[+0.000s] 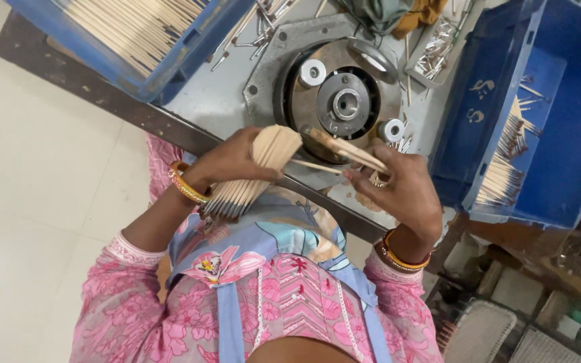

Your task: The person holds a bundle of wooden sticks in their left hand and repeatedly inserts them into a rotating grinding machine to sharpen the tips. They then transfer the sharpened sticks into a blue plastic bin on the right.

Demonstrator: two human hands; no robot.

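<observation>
My left hand (233,160) grips a thick bundle of pale wooden sticks (257,171) with dark metal-tipped ends fanning out toward my body. My right hand (398,191) pinches a few sticks (347,151) drawn out of that bundle, held over the front edge of the round metal machine head (341,101). Both wrists wear orange bangles. One thin stick (314,165) runs between the two hands.
A blue crate (553,134) at the right holds more tipped sticks (506,161). Another blue crate (136,33) of sticks sits at the upper left. Two white rollers (313,72) (391,130) flank the metal hub. Loose metal pins (432,57) lie on the grey table (210,101).
</observation>
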